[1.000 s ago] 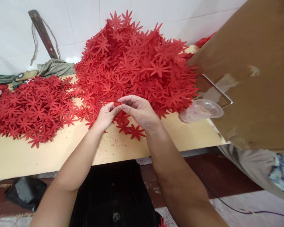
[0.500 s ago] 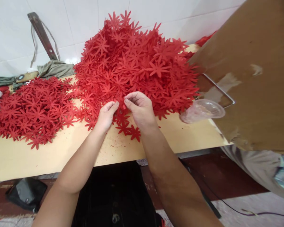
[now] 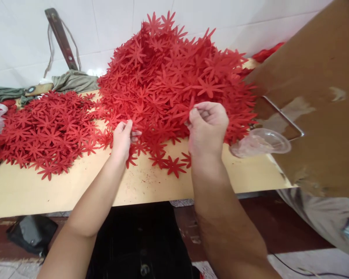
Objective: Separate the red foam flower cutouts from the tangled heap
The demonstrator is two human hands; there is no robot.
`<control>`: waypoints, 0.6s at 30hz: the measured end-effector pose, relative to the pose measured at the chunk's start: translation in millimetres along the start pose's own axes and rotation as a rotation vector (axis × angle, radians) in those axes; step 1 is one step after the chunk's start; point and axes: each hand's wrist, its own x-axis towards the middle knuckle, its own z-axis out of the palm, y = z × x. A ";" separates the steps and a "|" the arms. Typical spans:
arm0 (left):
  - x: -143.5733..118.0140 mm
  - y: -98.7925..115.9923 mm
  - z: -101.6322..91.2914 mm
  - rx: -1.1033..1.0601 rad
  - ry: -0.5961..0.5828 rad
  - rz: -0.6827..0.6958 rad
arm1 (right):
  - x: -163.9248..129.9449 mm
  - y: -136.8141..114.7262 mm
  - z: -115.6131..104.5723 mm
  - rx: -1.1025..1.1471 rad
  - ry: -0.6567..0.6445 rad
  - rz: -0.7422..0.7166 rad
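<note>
A tall heap of red flower-shaped cutouts (image 3: 174, 73) fills the back middle of a tan table (image 3: 75, 186). A flatter spread of the same red cutouts (image 3: 43, 128) lies to the left. My left hand (image 3: 122, 137) rests at the heap's front edge, its fingers pinching a red cutout there. Further right, my right hand (image 3: 207, 126) has its fingers curled around red cutouts at the heap's front slope. Several loose cutouts (image 3: 171, 164) lie on the table between my wrists.
A brown cardboard sheet (image 3: 317, 97) leans in from the right, over a clear plastic cup (image 3: 261, 141) lying on its side. Grey-green cloth (image 3: 72, 81) and a dark metal bar (image 3: 61, 37) sit by the white tiled wall. A dark bag (image 3: 29, 234) lies on the floor.
My hands were together at the heap's front edge, pinching one cutout. They have now separated: the right hand moved right and up into the heap, the left stayed near the edge.
</note>
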 end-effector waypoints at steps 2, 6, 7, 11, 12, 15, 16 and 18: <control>-2.1 0.8 3.4 0.016 -0.052 -0.011 | -3.1 -4.7 4.9 0.059 -0.002 0.060; -4.4 -3.9 9.6 0.061 -0.090 -0.031 | -12.5 -11.9 15.9 0.087 -0.010 0.139; -4.0 -5.2 9.7 0.068 -0.080 -0.024 | -13.7 -12.1 16.7 0.071 -0.012 0.140; -0.9 -7.3 8.3 0.109 -0.066 0.039 | -13.9 -10.2 15.4 0.035 -0.061 0.160; -0.3 -7.2 8.3 0.130 -0.072 0.051 | -13.7 -10.0 15.2 0.031 -0.082 0.168; 1.4 -7.2 9.0 0.207 -0.075 0.088 | -13.0 -10.0 16.0 0.014 -0.136 0.191; 2.0 -7.7 9.0 0.230 -0.070 0.098 | -12.9 -9.7 16.4 0.004 -0.149 0.199; 3.4 -9.0 8.7 0.263 -0.054 0.112 | -12.8 -8.1 17.0 -0.023 -0.162 0.196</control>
